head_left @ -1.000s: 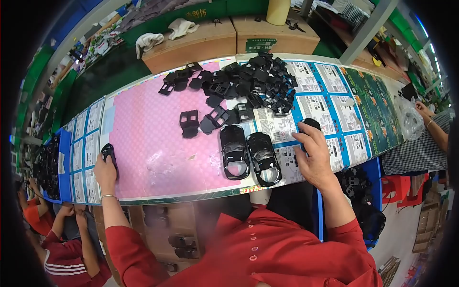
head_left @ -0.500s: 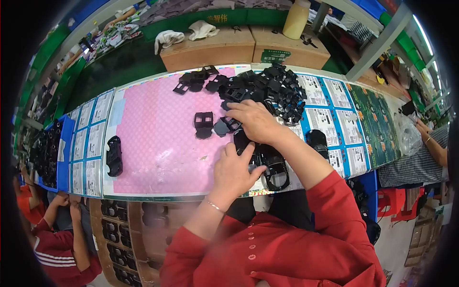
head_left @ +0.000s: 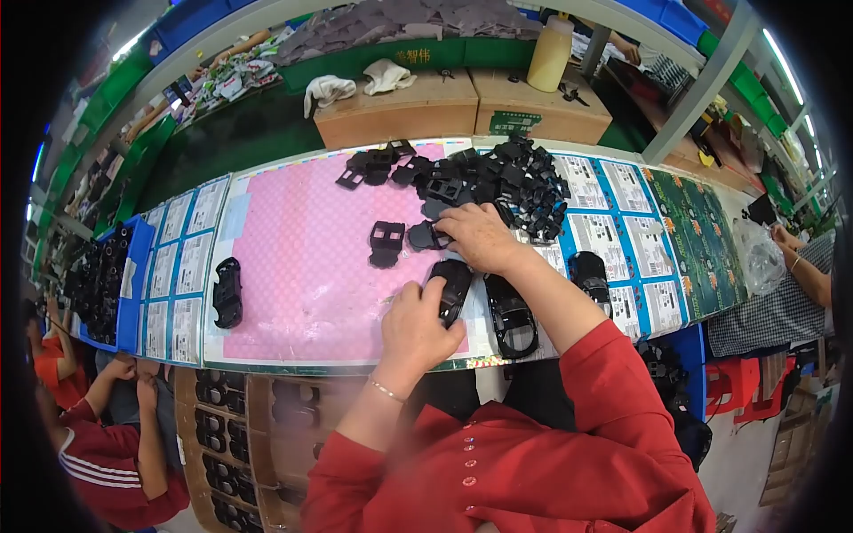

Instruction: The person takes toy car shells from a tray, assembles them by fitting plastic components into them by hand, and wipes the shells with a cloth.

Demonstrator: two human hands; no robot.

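Observation:
A glossy black toy car body stands at the near side of the pink sheet, with my left hand closed around its left side. Just beyond it, the fingers of my right hand are bent down onto a small black plastic part with a rounded end. A similar part with two square openings lies to its left. Under my right forearm is another black car body. Beyond my right hand spreads a heap of small black parts.
More car bodies lie right and far left on the table. A blue bin of black parts stands at the left edge. Wooden boxes with white cloths and a yellowish bottle line the back. Other people sit at both sides.
The view has shifted slightly. My left hand has moved left and its thumb has drawn in, so more of the car body shows. My right hand stays by the small black part.

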